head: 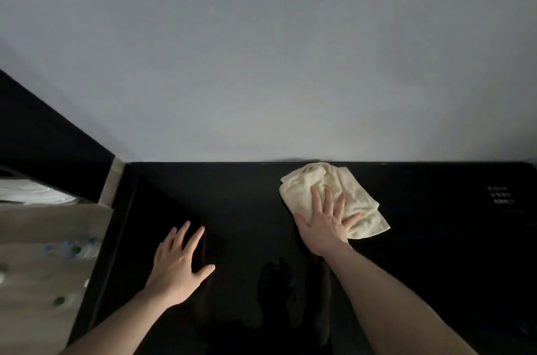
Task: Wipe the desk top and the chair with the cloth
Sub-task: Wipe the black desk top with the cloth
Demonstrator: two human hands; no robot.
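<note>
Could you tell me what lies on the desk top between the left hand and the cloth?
Nothing: in the head view, only bare black desk top lies between the left hand and the cloth.

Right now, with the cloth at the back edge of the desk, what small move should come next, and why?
Probably sweep the right hand, pressing flat on the cream cloth, leftward across the black desk top; the cloth sits against the wall, with unwiped-looking surface beside the resting left hand.

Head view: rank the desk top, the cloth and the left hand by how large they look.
1. Desk top, by far.
2. Cloth and left hand look about alike; the hand is nearer the camera, so I won't rank them.
</note>
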